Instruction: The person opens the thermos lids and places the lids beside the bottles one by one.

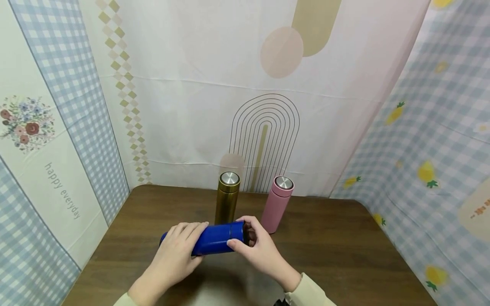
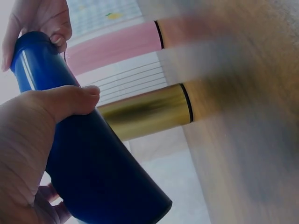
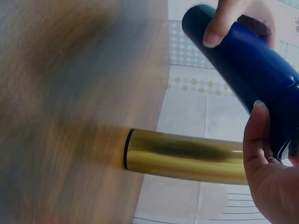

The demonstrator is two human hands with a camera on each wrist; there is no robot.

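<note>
Nearest us are two pale sleeves (image 1: 311, 292) at the bottom edge of the head view, and from them reach a left hand (image 1: 177, 248) and a right hand (image 1: 264, 250), both on a blue bottle (image 1: 215, 240). We see the left hand wrapped around the bottle's body, its thumb across the side, while the right hand's thumb and fingers curl about the cap (image 1: 237, 231); both grips are closed on it. The blue bottle lies sideways in the hands, raised off the brown table (image 1: 329, 250), its cap end toward the right hand. Just behind it we find a gold bottle (image 1: 226, 202), upright on the table, its lower part hidden from the head view. A pink bottle (image 1: 276, 208) stands upright to the right, apart from the gold one and near the right hand. Behind the table we see a pale cloth (image 1: 183, 114) printed with arched lines, and checked cloth (image 1: 421, 140) at the right.
</note>
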